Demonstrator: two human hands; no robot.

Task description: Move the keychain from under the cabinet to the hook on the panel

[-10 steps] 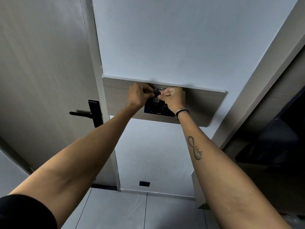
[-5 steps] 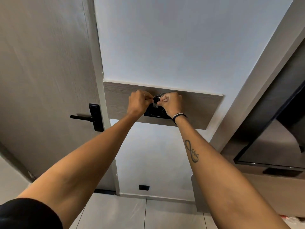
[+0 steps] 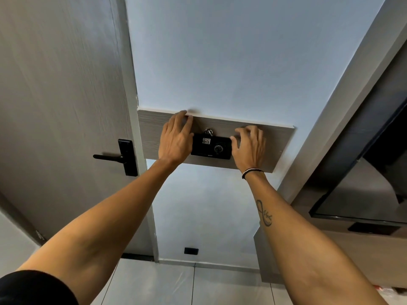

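Apparently done: black tagged keychain (image 3: pixel 211 143) hangs by its metal ring on grey wood-grain panel (image 3: pixel 276 137); hook itself hidden. Left hand (image 3: pixel 175 139) and right hand (image 3: pixel 250 147) spread, empty, flanking it. Nothing left.

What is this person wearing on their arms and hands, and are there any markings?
Both hands are bare. The left arm shows a black sleeve near the shoulder. The right wrist carries a thin black and white band, and the right forearm bears a dark infinity-loop tattoo with script.
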